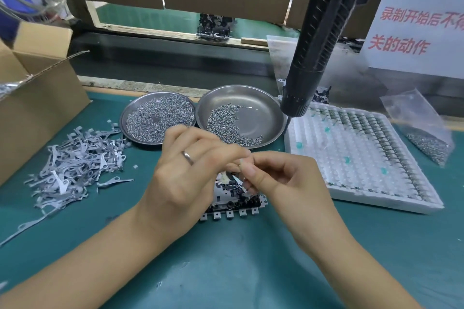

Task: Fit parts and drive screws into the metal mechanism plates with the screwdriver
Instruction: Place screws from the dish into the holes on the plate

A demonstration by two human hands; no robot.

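A metal mechanism plate (233, 204) lies on the green mat, partly hidden under my hands. My left hand (190, 170) and my right hand (273, 173) meet just above it, fingertips together, pinching a small metal lever part (240, 181) between them. The black electric screwdriver (319, 40) hangs free at the upper right, its bit pointing down near the right dish; neither hand touches it. Two steel dishes sit behind my hands: the left dish (125, 118) full of small springs, the right dish (266, 105) with loose screws.
A pile of grey metal levers (75, 163) lies at the left beside a cardboard box (37, 108). A white foam tray (364, 158) with rows of small parts sits at the right, with a plastic bag of screws (426, 138) behind it. Another mechanism (214, 26) stands far back.
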